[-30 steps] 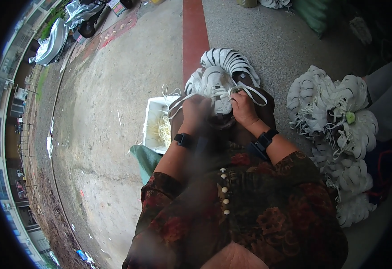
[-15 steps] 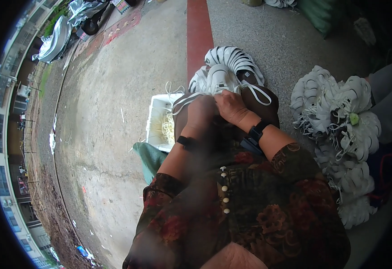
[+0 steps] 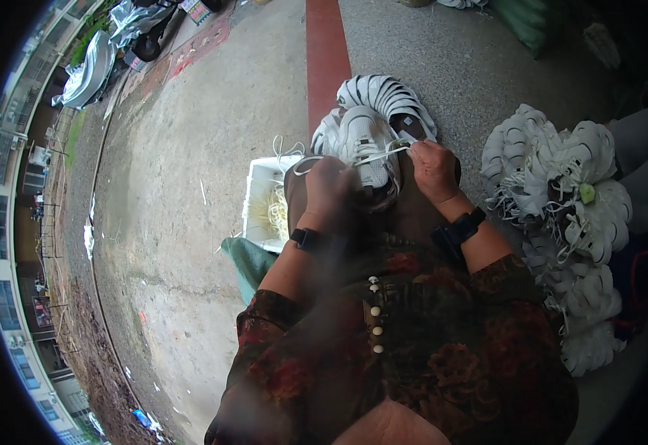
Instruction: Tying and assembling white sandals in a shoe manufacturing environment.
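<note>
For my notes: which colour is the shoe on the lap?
White shoe, in the head view.

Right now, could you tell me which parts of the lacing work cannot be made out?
Head view, the only one:
- Left hand: blurred, fingertips hidden; grip on the white lace unclear.
- White shoe: lower part covered by both hands.
- Right hand: fingertips too small to tell a pinch.
- White tub: contents too small.

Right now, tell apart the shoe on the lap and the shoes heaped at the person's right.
The shoe on the lap lies alone, gripped by the left hand, with the right hand pulling its lace. The heaped shoes lie piled on the ground, untouched. Both are white.
</note>
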Available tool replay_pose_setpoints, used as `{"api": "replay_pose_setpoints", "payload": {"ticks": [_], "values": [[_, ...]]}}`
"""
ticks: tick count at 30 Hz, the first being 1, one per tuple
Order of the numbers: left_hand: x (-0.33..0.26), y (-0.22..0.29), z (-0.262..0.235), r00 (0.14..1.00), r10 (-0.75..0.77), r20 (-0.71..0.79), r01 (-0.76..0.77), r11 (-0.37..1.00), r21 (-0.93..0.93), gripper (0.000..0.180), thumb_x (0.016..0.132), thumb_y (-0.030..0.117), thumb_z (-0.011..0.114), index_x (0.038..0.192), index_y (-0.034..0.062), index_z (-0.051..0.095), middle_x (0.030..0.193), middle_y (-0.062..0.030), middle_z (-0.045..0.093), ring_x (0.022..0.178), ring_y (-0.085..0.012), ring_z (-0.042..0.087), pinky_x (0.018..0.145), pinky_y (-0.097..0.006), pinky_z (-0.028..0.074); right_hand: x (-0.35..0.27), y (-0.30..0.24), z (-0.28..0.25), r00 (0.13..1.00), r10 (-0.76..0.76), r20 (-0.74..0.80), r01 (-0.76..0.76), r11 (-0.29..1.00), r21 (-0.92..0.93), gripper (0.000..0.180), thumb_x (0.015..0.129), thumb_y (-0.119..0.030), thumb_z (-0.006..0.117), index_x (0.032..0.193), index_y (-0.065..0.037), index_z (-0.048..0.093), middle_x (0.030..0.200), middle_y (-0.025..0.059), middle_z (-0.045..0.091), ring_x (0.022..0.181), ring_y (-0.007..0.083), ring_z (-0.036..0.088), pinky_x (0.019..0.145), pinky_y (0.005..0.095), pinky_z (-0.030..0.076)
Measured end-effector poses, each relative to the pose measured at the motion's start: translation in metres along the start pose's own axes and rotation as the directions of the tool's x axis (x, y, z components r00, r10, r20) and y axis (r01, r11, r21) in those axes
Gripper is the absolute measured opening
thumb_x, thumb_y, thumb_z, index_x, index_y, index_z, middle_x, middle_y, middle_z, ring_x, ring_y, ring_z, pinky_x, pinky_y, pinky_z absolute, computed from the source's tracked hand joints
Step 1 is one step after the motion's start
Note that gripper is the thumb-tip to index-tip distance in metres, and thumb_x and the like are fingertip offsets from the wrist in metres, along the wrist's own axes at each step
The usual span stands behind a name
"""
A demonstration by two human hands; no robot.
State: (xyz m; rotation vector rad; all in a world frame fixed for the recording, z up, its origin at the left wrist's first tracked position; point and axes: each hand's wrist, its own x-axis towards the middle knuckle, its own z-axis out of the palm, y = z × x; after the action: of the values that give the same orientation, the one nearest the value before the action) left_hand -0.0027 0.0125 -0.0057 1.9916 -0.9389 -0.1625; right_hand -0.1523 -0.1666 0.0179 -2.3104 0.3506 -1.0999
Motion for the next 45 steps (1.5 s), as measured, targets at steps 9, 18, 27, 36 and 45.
{"api": "replay_pose_setpoints", "payload": {"ticks": [9, 18, 27, 36, 45], "values": [[0.022, 0.029, 0.037, 0.862, 0.436, 0.261, -0.506, 0.782, 0.365, 0.009, 0.067, 0.02, 0.066, 0.065, 0.0134, 0.06, 0.064, -0.0044, 0.055, 0.067, -0.0248, 0.058, 0.058, -0.037, 0.048, -0.006, 0.002, -0.009, 0.979, 0.204, 0.028, -0.202, 0.924, 0.325, 0.006, 0.082, -0.002, 0.061, 0.078, 0.001, 0.059, 0.066, 0.0061, 0.055, 0.059, 0.0132, 0.051, 0.056, 0.027, 0.041], [0.022, 0.039, 0.045, 0.872, 0.439, 0.219, -0.49, 0.76, 0.428, 0.015, 0.065, 0.024, 0.067, 0.062, 0.0131, 0.057, 0.064, -0.006, 0.056, 0.067, -0.0257, 0.058, 0.058, -0.038, 0.045, -0.017, 0.024, -0.003, 0.931, 0.359, 0.066, -0.364, 0.903, 0.229, 0.012, 0.08, -0.009, 0.061, 0.074, 0.0, 0.058, 0.065, 0.0166, 0.057, 0.059, 0.0302, 0.056, 0.054, 0.0352, 0.043], [-0.017, -0.02, -0.112, 0.944, 0.155, 0.291, -0.325, 0.586, 0.742, 0.01, 0.073, 0.011, 0.055, 0.064, 0.0079, 0.058, 0.065, -0.0105, 0.058, 0.067, -0.0299, 0.059, 0.06, -0.041, 0.046, -0.121, 0.163, -0.11, 0.765, 0.588, -0.264, -0.641, 0.733, -0.228, 0.016, 0.077, -0.008, 0.063, 0.067, 0.002, 0.055, 0.053, 0.0042, 0.046, 0.051, 0.0108, 0.039, 0.05, 0.03, 0.034], [-0.108, -0.088, -0.141, 0.966, -0.252, -0.065, 0.22, 0.655, 0.723, 0.012, 0.076, 0.015, 0.065, 0.085, 0.0067, 0.065, 0.083, -0.0131, 0.063, 0.081, -0.032, 0.06, 0.069, -0.042, 0.048, -0.087, 0.105, -0.093, 0.863, 0.459, 0.211, -0.409, 0.88, -0.242, 0.024, 0.075, -0.002, 0.063, 0.098, 0.001, 0.059, 0.081, 0.0085, 0.058, 0.07, 0.0173, 0.056, 0.064, 0.0296, 0.046], [-0.013, -0.008, -0.038, 0.943, 0.312, 0.112, -0.331, 0.911, 0.245, 0.034, 0.076, 0.005, 0.063, 0.109, 0.0038, 0.057, 0.097, -0.0157, 0.063, 0.09, -0.0326, 0.062, 0.08, -0.035, 0.05, -0.021, 0.017, 0.014, 0.92, -0.008, 0.392, 0.015, 1.0, -0.015, 0.024, 0.074, -0.002, 0.062, 0.097, 0.001, 0.058, 0.09, 0.0174, 0.059, 0.089, 0.0353, 0.059, 0.078, 0.0387, 0.048]]}}
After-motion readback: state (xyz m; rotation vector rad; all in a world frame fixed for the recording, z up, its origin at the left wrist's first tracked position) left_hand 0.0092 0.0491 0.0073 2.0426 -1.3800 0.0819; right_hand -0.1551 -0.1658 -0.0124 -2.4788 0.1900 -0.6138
